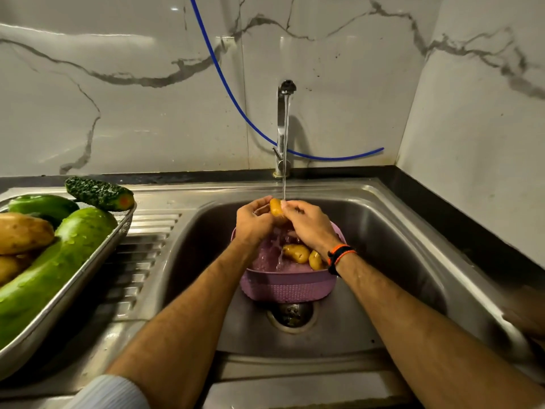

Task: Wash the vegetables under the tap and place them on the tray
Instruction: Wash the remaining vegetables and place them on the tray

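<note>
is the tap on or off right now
On. A stream of water falls from the tap onto the potato held between the left hand and right hand.

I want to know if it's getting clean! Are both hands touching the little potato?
Touching. The head view shows the left hand and right hand gripping the small potato.

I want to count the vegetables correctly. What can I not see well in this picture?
- Head view: the tray runs off the left edge, so its count is unknown.
- The right hand and wrist hide part of the purple basket.
- The held potato is mostly covered by the left hand and right hand.
</note>
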`<control>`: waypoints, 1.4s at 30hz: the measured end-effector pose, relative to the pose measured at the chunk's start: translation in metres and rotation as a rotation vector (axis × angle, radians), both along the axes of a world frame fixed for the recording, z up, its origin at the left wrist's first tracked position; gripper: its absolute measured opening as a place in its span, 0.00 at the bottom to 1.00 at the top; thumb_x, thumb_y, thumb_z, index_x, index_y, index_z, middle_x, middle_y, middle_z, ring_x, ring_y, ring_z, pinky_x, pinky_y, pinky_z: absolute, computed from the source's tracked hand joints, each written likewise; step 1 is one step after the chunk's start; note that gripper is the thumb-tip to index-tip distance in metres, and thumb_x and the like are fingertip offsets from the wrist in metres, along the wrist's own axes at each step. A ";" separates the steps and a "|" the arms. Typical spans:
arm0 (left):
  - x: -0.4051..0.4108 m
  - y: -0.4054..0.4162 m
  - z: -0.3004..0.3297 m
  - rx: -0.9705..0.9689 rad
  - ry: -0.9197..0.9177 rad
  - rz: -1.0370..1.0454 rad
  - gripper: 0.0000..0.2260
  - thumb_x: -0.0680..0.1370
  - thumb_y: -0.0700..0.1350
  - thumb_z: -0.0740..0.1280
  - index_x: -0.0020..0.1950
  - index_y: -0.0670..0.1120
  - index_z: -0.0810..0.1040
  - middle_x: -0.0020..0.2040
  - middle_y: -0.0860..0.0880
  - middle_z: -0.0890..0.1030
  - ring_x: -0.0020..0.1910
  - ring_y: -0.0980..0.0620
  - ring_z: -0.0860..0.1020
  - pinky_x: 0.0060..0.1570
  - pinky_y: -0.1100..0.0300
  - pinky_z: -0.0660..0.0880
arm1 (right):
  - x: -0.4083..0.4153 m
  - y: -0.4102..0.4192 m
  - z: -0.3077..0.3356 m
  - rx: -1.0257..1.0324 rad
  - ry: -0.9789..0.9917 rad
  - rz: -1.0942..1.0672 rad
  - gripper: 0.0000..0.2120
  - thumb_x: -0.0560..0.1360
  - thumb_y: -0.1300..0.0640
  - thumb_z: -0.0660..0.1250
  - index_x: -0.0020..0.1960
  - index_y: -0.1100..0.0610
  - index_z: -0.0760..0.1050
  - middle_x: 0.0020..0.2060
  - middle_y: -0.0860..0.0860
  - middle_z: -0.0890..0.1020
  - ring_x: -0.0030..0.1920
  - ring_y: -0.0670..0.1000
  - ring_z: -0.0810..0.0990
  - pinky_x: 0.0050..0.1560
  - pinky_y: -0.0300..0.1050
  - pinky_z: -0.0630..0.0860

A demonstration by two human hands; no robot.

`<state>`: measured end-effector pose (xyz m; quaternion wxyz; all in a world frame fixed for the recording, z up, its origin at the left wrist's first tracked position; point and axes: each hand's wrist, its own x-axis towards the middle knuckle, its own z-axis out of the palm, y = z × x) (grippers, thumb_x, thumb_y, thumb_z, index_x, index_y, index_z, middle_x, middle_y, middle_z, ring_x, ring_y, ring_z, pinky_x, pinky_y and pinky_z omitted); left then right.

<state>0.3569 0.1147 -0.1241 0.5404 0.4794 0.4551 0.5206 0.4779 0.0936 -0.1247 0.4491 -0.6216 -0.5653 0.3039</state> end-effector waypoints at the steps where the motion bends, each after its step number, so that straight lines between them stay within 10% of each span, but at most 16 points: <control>1: 0.001 0.000 0.000 -0.018 -0.051 -0.012 0.21 0.74 0.28 0.70 0.66 0.39 0.75 0.56 0.42 0.82 0.50 0.50 0.82 0.43 0.63 0.82 | -0.002 0.001 0.003 -0.015 -0.019 0.002 0.21 0.79 0.38 0.59 0.65 0.48 0.76 0.57 0.49 0.81 0.58 0.51 0.79 0.61 0.51 0.76; 5: 0.009 0.001 -0.003 -0.091 -0.212 -0.043 0.27 0.76 0.27 0.66 0.74 0.40 0.69 0.64 0.38 0.79 0.60 0.42 0.81 0.60 0.45 0.78 | -0.021 0.010 0.012 -0.097 0.104 0.044 0.30 0.77 0.31 0.48 0.67 0.47 0.74 0.65 0.52 0.78 0.65 0.54 0.75 0.69 0.54 0.69; 15: 0.021 0.002 -0.004 -0.116 -0.335 -0.036 0.21 0.81 0.31 0.60 0.76 0.38 0.67 0.66 0.38 0.78 0.64 0.44 0.78 0.62 0.54 0.76 | -0.030 0.021 -0.006 -0.001 0.229 0.003 0.24 0.83 0.43 0.52 0.73 0.53 0.69 0.72 0.51 0.70 0.72 0.51 0.69 0.75 0.50 0.62; 27: 0.021 -0.002 -0.002 -0.170 -0.437 -0.057 0.21 0.79 0.26 0.56 0.67 0.40 0.75 0.58 0.39 0.81 0.47 0.49 0.80 0.43 0.62 0.80 | -0.034 0.037 -0.001 0.009 0.265 -0.062 0.16 0.82 0.47 0.55 0.45 0.52 0.78 0.48 0.53 0.79 0.51 0.55 0.77 0.61 0.53 0.73; 31: 0.017 -0.007 0.001 -0.135 -0.347 -0.125 0.23 0.79 0.26 0.56 0.72 0.39 0.71 0.64 0.36 0.78 0.59 0.42 0.80 0.56 0.52 0.79 | -0.025 0.038 -0.004 0.009 0.303 -0.100 0.17 0.82 0.49 0.57 0.65 0.52 0.77 0.64 0.54 0.78 0.64 0.55 0.76 0.68 0.54 0.70; 42: 0.024 -0.008 0.005 -0.150 -0.551 -0.045 0.22 0.79 0.26 0.58 0.72 0.37 0.71 0.63 0.38 0.79 0.63 0.43 0.78 0.64 0.51 0.75 | -0.031 0.035 0.004 0.037 0.510 -0.058 0.16 0.81 0.57 0.60 0.66 0.54 0.77 0.59 0.51 0.80 0.62 0.51 0.77 0.67 0.49 0.72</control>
